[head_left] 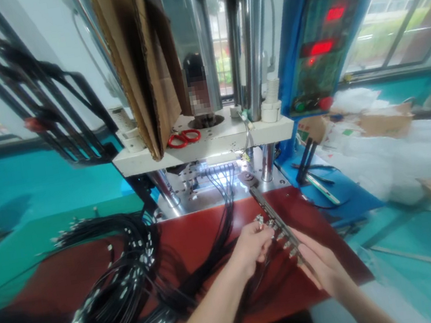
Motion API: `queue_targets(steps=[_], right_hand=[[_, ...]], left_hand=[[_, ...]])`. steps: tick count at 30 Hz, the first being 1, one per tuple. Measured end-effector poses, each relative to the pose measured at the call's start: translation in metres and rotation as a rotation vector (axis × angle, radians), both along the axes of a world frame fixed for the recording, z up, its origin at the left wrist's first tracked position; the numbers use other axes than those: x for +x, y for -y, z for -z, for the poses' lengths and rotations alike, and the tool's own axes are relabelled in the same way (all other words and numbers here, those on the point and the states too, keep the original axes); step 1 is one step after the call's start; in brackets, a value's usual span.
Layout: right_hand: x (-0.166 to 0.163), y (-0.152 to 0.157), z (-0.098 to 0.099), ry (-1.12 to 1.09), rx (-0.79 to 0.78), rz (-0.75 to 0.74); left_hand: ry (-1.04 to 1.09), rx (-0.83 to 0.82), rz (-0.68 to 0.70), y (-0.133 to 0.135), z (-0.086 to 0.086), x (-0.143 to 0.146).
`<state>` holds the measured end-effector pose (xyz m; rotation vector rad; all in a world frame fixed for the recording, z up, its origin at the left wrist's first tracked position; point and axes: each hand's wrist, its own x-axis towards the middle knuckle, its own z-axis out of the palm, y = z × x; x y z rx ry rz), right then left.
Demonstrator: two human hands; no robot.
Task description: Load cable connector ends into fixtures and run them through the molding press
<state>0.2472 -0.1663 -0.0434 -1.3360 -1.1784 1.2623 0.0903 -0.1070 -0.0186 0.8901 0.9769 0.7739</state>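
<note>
Over the red mat [195, 241] at the front of the bench, both hands meet on a long metal fixture bar [276, 223] that runs from about five o'clock up toward eleven o'clock, its far tip pointing at the lit opening of the press [211, 135]. The right hand [324, 267] closes around the near end of the bar from below, fingers curled, apparently to hold it steady and tilted so its row of slots faces the other hand. The left hand [253, 245], at nine o'clock of the bar, is pinched nearly shut on a small metal connector [259, 220], touching the bar's edge as if seating it there. Black cables [224, 193] trail from the press area across the mat toward the hands, and a large loose bundle of cables [116, 286] lies at eight o'clock, well apart but within reach. Red scissors [183, 137] rest on the white press table at twelve o'clock.
</note>
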Motion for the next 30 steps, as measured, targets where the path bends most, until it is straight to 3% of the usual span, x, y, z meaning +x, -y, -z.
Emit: queue_targets(steps=[8, 15, 23, 30], right_hand=[[0.004, -0.002, 0.004, -0.043, 0.005, -0.046], [-0.003, -0.003, 0.012, 0.038, 0.049, -0.02], [0.0, 0.0, -0.001, -0.031, -0.035, -0.024], [0.002, -0.001, -0.009, -0.03, -0.005, -0.006]], left_hand=[[-0.119, 0.071, -0.178, -0.005, 0.002, 0.011], [-0.084, 0.271, -0.256, -0.005, 0.011, 0.013], [-0.083, 0.233, -0.206, -0.007, -0.001, -0.002], [-0.094, 0.052, -0.137, -0.011, -0.003, -0.001]])
